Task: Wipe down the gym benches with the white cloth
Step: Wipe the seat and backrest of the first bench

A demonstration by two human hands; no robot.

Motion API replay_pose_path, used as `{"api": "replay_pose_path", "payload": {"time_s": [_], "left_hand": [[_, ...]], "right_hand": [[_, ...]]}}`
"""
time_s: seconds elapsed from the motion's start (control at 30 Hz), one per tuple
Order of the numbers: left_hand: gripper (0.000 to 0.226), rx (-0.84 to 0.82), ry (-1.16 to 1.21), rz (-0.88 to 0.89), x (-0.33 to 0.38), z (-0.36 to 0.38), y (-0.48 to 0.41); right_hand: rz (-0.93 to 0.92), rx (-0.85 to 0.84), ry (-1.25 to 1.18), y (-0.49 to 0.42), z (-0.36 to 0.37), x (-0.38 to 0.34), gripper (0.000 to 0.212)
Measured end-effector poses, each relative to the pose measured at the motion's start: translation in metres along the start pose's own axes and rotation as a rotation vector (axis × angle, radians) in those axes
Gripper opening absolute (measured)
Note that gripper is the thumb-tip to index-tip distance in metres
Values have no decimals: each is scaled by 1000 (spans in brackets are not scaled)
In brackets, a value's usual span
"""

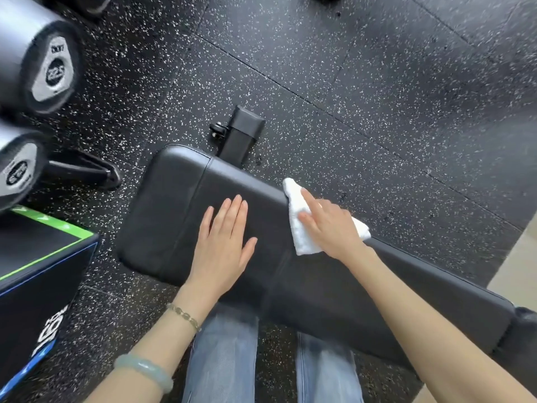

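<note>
A black padded gym bench [171, 210] runs from the middle left down to the lower right of the head view. My left hand [223, 245] lies flat on the pad with its fingers straight. A white cloth [299, 228] lies over the bench's far edge, and my right hand [328, 225] presses on it with fingers extended. Part of the cloth sticks out on both sides of the hand.
Dumbbells [49, 68] sit on a rack at the upper left. A black box with green and blue edges [37, 257] stands left of the bench. The bench's foot and wheel [241, 132] rest on the speckled rubber floor [377, 97]. My jeans-clad legs [220, 359] stand against the bench's near side.
</note>
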State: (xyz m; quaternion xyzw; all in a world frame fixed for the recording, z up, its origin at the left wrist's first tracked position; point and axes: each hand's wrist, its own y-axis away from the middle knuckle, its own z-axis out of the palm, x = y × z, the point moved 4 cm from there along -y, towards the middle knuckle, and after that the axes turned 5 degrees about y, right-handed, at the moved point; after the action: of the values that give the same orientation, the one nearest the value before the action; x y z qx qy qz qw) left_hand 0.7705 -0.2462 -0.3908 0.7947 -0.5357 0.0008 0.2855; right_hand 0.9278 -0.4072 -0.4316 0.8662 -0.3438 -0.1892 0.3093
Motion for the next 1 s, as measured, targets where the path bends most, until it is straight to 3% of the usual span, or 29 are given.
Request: {"api": "replay_pose_path", "payload": {"time_s": [0.17, 0.27, 0.47, 0.67, 0.8, 0.9, 1.0], "left_hand": [[64, -12, -44, 19, 12, 10, -4], [64, -6, -68, 46, 24, 14, -5], [64, -40, -106, 96, 56, 23, -8], [64, -33, -114, 177, 102, 34, -11], [63, -44, -137, 174, 115, 44, -10], [64, -57, -169, 156, 114, 50, -7], [65, -51, -184, 160, 112, 53, 0]], "right_hand": [[-82, 67, -34, -41, -12, -52, 55], [-75, 51, -96, -41, -10, -42, 55], [82, 0, -141, 22, 29, 65, 49], [257, 80, -189, 91, 55, 168, 69], [324, 206, -106, 80, 55, 141, 57], [258, 382, -117, 61, 47, 81, 46], [185, 421, -144, 46, 37, 49, 46]]}}
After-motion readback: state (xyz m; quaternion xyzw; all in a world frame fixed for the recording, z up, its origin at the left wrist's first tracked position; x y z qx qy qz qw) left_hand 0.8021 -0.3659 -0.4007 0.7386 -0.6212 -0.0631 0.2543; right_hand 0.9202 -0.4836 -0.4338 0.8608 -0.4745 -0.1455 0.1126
